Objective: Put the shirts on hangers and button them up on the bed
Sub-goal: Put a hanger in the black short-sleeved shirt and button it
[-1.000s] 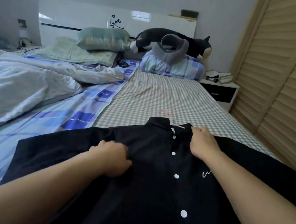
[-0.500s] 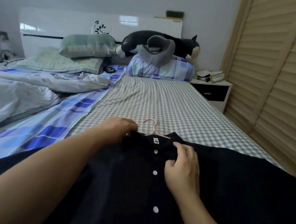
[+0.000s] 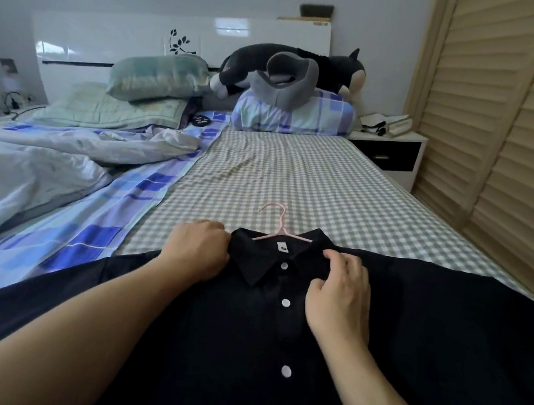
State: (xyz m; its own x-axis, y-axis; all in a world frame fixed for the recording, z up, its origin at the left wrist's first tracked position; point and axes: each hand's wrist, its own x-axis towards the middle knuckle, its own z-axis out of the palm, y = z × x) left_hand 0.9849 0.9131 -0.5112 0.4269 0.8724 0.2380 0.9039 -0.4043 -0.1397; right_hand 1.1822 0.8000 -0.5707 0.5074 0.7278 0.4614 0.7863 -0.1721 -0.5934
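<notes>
Both forearms reach toward 12 o'clock over the black shirt [image 3: 236, 353], which lies buttoned on the checked bed [image 3: 313, 181]. The left hand [image 3: 197, 252] grips the collar's 9 o'clock edge with curled fingers; the right hand [image 3: 339, 300] pinches its 3 o'clock side. The pink hanger [image 3: 278, 224] hook points to 12, bare sheet beyond

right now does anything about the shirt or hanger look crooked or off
Nothing serious. The pink hanger sits slightly askew in the black shirt, its hook leaning left of the button line. The collar lies flat and the visible white buttons look fastened. The left hand and right hand each hold the collar's edge.
</notes>
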